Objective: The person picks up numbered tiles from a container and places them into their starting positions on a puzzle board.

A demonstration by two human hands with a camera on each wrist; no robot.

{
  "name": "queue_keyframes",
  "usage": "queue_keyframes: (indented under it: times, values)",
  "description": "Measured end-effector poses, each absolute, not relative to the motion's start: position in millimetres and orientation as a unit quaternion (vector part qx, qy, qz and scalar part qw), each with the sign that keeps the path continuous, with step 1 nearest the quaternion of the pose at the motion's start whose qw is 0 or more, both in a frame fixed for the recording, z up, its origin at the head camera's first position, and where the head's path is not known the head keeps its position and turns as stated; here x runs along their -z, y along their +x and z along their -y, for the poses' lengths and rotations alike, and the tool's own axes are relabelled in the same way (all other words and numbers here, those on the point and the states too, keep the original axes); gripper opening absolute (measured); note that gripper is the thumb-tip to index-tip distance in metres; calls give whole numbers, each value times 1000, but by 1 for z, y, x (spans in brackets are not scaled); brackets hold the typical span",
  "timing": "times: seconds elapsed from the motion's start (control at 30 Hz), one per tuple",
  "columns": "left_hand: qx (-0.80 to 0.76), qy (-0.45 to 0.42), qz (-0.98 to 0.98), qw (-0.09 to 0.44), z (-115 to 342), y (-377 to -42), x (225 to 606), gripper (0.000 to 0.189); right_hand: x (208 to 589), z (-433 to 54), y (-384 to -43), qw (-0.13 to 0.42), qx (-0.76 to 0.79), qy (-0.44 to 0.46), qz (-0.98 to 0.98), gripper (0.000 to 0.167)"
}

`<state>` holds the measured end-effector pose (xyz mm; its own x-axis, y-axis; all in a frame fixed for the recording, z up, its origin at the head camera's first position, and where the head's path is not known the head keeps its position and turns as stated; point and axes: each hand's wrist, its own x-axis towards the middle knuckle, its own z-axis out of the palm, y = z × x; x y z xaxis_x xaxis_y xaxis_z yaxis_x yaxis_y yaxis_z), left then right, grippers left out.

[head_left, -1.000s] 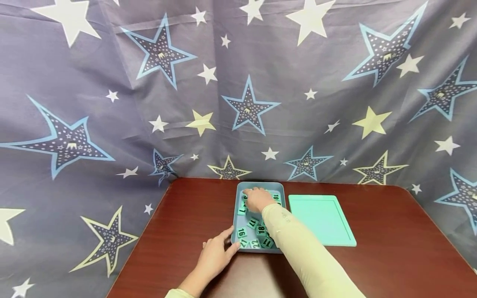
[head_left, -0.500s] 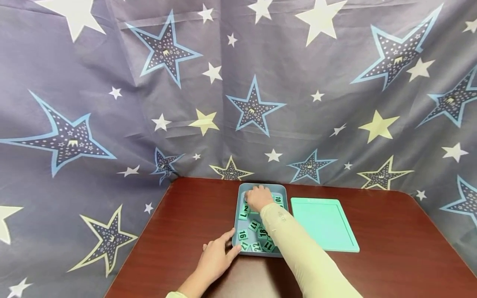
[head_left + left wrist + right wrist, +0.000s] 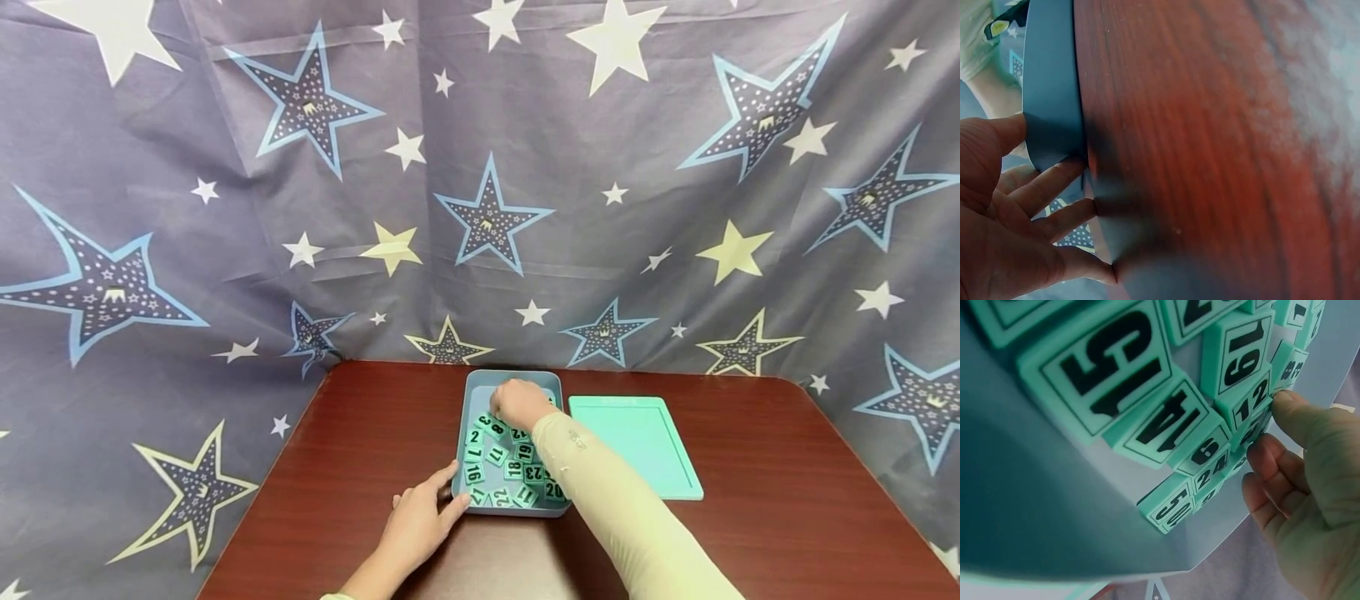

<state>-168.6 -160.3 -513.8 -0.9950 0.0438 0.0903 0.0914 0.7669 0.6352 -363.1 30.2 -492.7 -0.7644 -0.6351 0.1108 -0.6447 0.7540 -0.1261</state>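
A grey-blue tray (image 3: pixel 467 392) holds several green number tiles, among them tile 16 (image 3: pixel 474 473) and tile 20 (image 3: pixel 554 490). My left hand (image 3: pixel 417 521) touches the tray's near left corner with thumb and fingers, which look nearly straight in the left wrist view. Over the tray's far part is my right hand (image 3: pixel 522 403), its fingers bent down among the tiles. In the right wrist view, thumb and index finger pinch a green number tile (image 3: pixel 1256 427) whose number is partly hidden. Tile 12 (image 3: pixel 1251 401) lies beside it, and tile 19 (image 3: pixel 1244 356) is close by.
A flat mint-green board (image 3: pixel 633 437) with a raised rim lies just right of the tray. Both are on a dark red wooden table (image 3: pixel 360 442). A grey curtain (image 3: pixel 525 125) printed with stars hangs behind the table's far edge.
My right hand has shifted slightly right within the tray, uncovering tiles 3 and 8, and its fingers have curled in. The left hand stays at the corner. The head view has swung a little.
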Motion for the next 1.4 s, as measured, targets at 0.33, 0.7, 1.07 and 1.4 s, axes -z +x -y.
queue_keyframes:
  times: [0.33, 0.7, 1.07, 1.4]
  values:
    - [352, -24, 936, 22, 161, -169, 515, 57, 496, -24, -365, 9, -54, 234, 971, 11]
    - [345, -27, 937, 36, 157, -170, 519, 56, 479, -43, -356, 90, -98, 248, 960, 17]
    - [340, -16, 940, 31, 162, -173, 517, 56, 457, -218, -327, 87, -297, 135, 941, 33]
    - [336, -16, 941, 26, 158, -176, 520, 55, 491, -295, -280, 9, -295, 133, 946, 34]
